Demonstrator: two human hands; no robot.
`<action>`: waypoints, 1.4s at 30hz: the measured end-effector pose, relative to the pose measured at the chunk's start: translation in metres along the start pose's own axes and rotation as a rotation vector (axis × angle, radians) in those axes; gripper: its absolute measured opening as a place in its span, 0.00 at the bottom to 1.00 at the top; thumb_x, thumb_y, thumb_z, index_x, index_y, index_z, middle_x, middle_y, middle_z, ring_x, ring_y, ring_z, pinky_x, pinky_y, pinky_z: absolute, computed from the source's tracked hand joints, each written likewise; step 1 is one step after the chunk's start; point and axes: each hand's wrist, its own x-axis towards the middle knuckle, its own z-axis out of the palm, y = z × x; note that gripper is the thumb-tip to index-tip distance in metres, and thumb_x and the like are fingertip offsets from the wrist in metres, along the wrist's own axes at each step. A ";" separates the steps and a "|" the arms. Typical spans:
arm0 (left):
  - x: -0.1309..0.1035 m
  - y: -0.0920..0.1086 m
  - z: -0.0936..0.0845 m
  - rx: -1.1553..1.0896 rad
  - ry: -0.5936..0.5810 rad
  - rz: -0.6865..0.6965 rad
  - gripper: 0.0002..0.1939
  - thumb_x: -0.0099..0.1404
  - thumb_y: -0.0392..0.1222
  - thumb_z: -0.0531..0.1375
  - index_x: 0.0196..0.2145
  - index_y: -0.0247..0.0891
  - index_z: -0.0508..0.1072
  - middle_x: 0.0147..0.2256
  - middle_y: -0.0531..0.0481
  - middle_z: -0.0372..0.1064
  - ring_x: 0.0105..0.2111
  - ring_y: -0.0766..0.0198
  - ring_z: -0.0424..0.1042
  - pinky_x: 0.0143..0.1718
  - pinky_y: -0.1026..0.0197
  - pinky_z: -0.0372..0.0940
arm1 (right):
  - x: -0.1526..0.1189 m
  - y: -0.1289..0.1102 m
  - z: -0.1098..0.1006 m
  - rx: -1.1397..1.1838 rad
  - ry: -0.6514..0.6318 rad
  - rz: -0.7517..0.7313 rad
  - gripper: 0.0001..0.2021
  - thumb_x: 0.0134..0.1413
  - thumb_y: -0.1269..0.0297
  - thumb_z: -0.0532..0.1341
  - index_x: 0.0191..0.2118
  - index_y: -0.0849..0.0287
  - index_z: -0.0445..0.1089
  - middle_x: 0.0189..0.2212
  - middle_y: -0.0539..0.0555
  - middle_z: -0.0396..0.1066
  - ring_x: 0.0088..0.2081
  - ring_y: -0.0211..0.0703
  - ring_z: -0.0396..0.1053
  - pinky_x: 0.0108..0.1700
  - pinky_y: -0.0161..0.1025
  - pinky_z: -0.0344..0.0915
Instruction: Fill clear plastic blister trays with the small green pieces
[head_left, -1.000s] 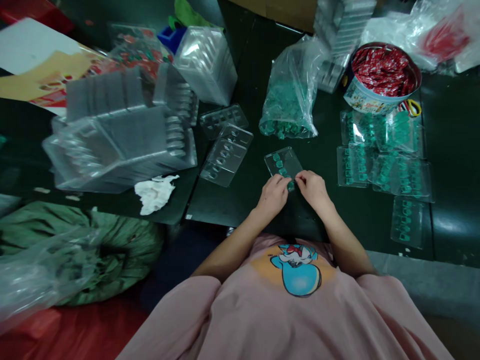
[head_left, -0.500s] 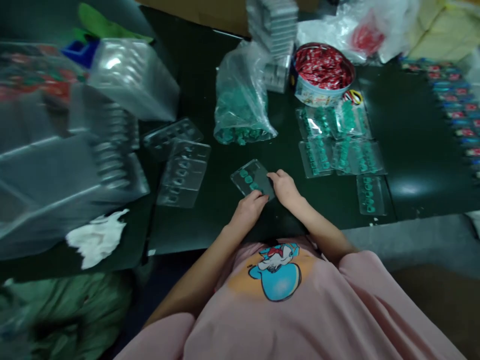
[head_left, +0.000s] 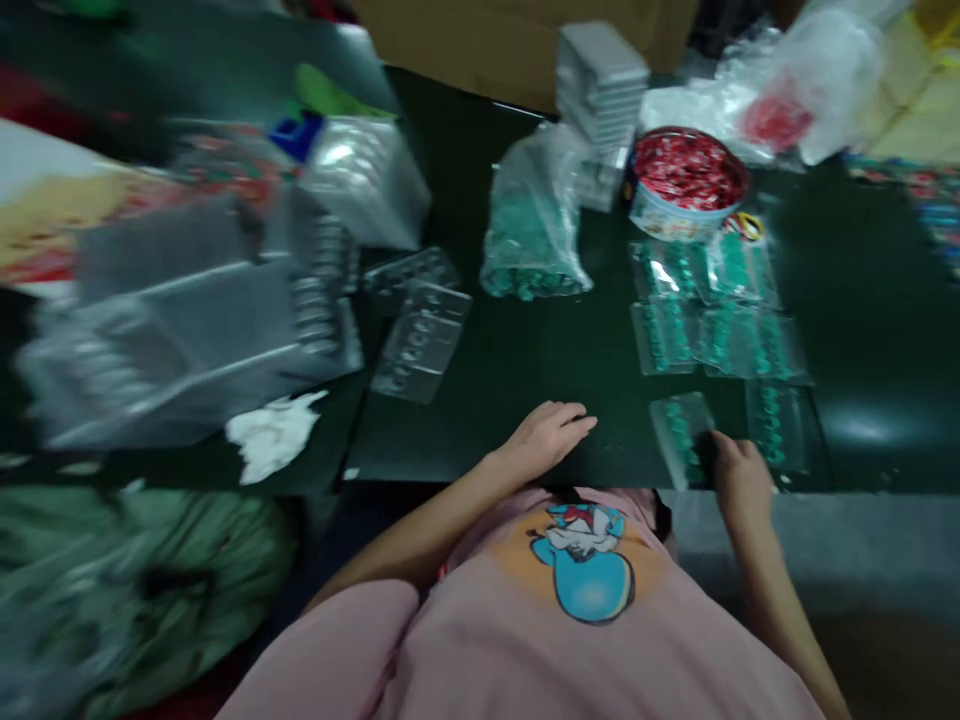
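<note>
My right hand (head_left: 742, 482) pinches the right edge of a clear blister tray (head_left: 684, 432) holding a row of green pieces. This tray is near the table's front edge, left of another filled tray (head_left: 776, 425). My left hand (head_left: 551, 435) is over the dark table in front of my body, fingers stretched out and holding nothing. More filled trays (head_left: 718, 335) lie in rows beyond my right hand. Ahead of my left hand lies an open clear bag (head_left: 536, 225) of green pieces.
Two unfilled blister trays (head_left: 424, 345) lie on the left, beside large stacks of clear trays (head_left: 225, 315). A crumpled white tissue (head_left: 274, 435) is near the left front edge. At the back right stands a round tin (head_left: 686, 185) full of red wrapped items, with yellow-handled scissors (head_left: 750, 226) close by.
My right hand has carried the filled tray from the middle to the right, beside the other filled trays. The left hand has let go of it. The view has shifted left.
</note>
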 end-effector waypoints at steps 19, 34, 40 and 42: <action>-0.044 -0.077 -0.035 0.373 -0.003 -0.595 0.16 0.63 0.28 0.52 0.43 0.35 0.75 0.38 0.41 0.71 0.41 0.54 0.70 0.47 0.53 0.66 | 0.060 -0.125 -0.005 0.530 0.137 -0.470 0.15 0.65 0.63 0.51 0.50 0.57 0.72 0.40 0.59 0.72 0.41 0.46 0.71 0.45 0.43 0.69; -0.068 -0.089 -0.042 0.311 0.133 -0.458 0.11 0.69 0.42 0.55 0.43 0.36 0.75 0.39 0.41 0.71 0.41 0.55 0.69 0.45 0.54 0.66 | 0.132 -0.189 0.030 0.290 0.048 -0.736 0.15 0.64 0.74 0.49 0.42 0.59 0.73 0.40 0.59 0.70 0.41 0.48 0.64 0.45 0.42 0.63; -0.085 -0.092 -0.058 0.481 0.094 -0.705 0.14 0.68 0.47 0.57 0.43 0.35 0.75 0.36 0.41 0.70 0.37 0.53 0.70 0.41 0.55 0.65 | 0.136 -0.157 0.020 0.236 -0.037 -0.769 0.14 0.62 0.74 0.50 0.42 0.59 0.72 0.42 0.60 0.69 0.43 0.49 0.63 0.46 0.43 0.65; -0.081 -0.091 -0.059 0.485 0.095 -0.784 0.16 0.68 0.48 0.56 0.45 0.34 0.74 0.37 0.40 0.70 0.37 0.53 0.72 0.40 0.55 0.65 | 0.139 -0.153 0.017 0.247 -0.063 -0.805 0.14 0.62 0.74 0.50 0.42 0.59 0.72 0.43 0.60 0.69 0.44 0.49 0.64 0.47 0.43 0.66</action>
